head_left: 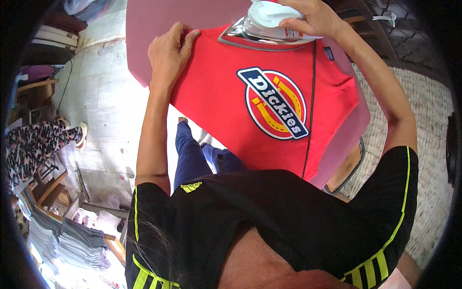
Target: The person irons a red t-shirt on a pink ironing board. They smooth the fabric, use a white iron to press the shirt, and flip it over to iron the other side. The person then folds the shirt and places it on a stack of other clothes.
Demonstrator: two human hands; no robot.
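A red T-shirt (211, 86) with a large round printed emblem (275, 103) lies spread over a pink-covered ironing board (149, 29). My right hand (315, 19) is closed around the handle of a steam iron (262, 36), white on top with a shiny metal body. The iron rests on the far part of the shirt, its tip toward the left. At the shirt's far left edge, my left hand (168, 50) has its fingers curled over the cloth, pinching it. A dark cord (312, 111) runs from near the iron's rear down across the shirt, right of the emblem.
Another person's patterned trousers (38, 144) and sandal (83, 136) show at the left on the pale tiled floor (106, 106). Stacks of folded grey cloth (72, 241) stand at the lower left. A dark metal lattice (418, 38) is at the far right, above a textured floor (414, 111).
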